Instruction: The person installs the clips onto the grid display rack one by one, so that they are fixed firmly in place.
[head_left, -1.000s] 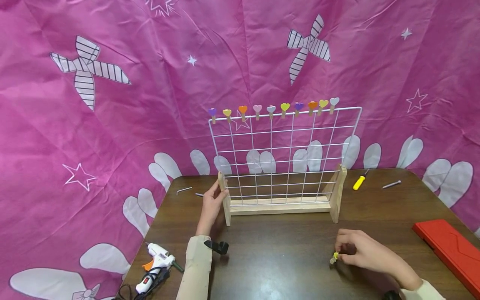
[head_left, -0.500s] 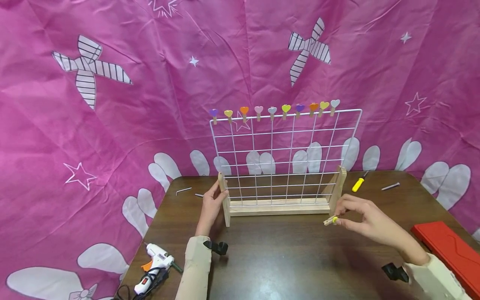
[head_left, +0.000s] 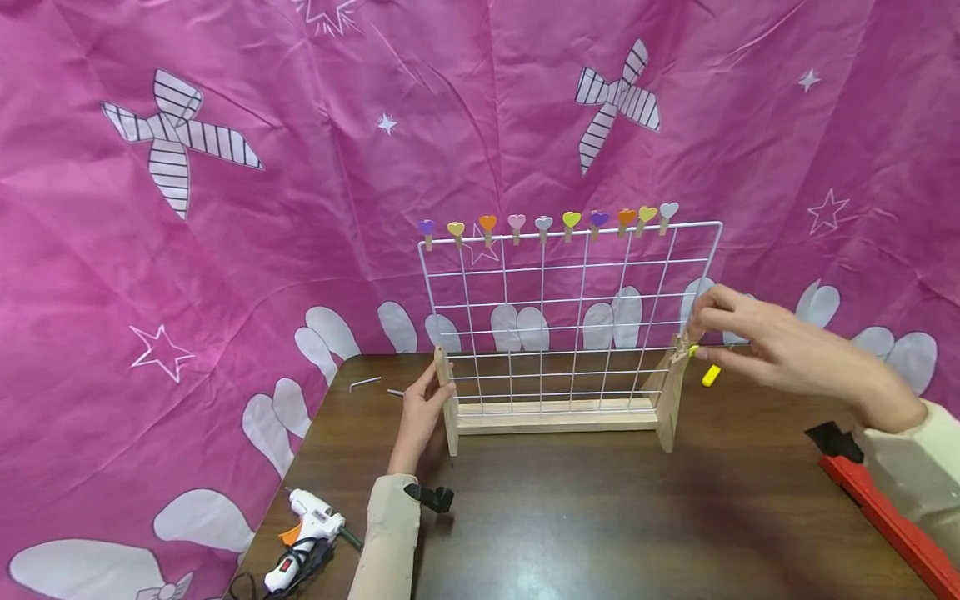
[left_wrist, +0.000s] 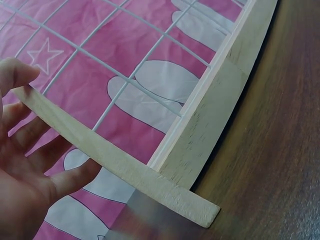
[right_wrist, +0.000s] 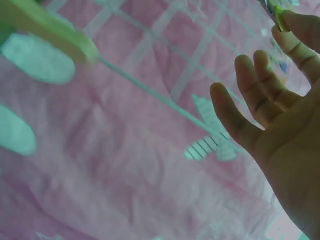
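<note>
My left hand (head_left: 420, 412) grips the left wooden upright (left_wrist: 125, 163) of a stand; in the left wrist view its thumb and fingers lie on either side of the upper end. A white wire grid (head_left: 697, 224) rises from this stand. Along its top bar sits a row of clothespins with heart tops, among them a lime one (head_left: 572, 219) and an orange one (head_left: 627, 217). Thumb and fingers of my right hand (head_left: 772, 346) pinch a yellow heart clothespin (right_wrist: 281, 20). In the head view that clothespin is in front of the top of the right upright (head_left: 671, 400).
A white glue gun (head_left: 315, 508) with its cord lies at the table's left edge. Behind the stand are a hex key (head_left: 365, 382) and a yellow-handled screwdriver (head_left: 711, 376), partly hidden. A red case (head_left: 885, 517) lies at the right, under my right sleeve.
My right hand has lifted the yellow clothespin from near the tabletop, up and away from me, to the height of the right upright's top. My left hand keeps its grip.
</note>
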